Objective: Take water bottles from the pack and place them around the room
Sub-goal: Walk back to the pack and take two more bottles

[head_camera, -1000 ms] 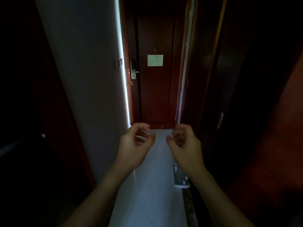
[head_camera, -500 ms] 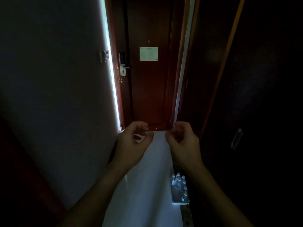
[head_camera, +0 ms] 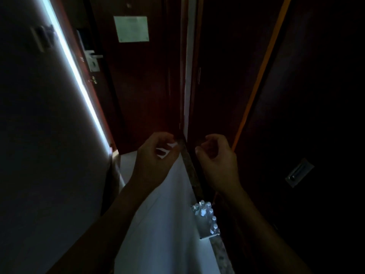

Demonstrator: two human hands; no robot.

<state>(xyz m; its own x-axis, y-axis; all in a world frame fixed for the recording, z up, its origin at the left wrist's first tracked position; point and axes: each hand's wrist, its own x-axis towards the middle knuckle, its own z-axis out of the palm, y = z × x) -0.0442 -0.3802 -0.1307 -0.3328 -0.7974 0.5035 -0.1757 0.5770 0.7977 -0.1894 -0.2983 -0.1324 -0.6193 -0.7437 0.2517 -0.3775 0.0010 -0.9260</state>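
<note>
A pack of water bottles (head_camera: 205, 218) stands on the pale floor against the right-hand wall, several white caps showing, below my right forearm. My left hand (head_camera: 156, 159) and my right hand (head_camera: 217, 163) are both raised in front of me above the floor, well above the pack and apart from it. Each hand has its fingers loosely curled inward and holds nothing. The corridor is very dark, so the bottles' bodies are hard to make out.
A dark red entrance door (head_camera: 138, 86) with a metal handle (head_camera: 92, 60) and a white notice (head_camera: 132, 29) closes the narrow corridor ahead. A white wall (head_camera: 39, 155) runs along the left; dark wooden panels with a recessed metal pull (head_camera: 298, 173) along the right.
I have moved forward and tilted down: the door has come closer and the pack of bottles has come fully into view. Both hands keep the same curled pose.
</note>
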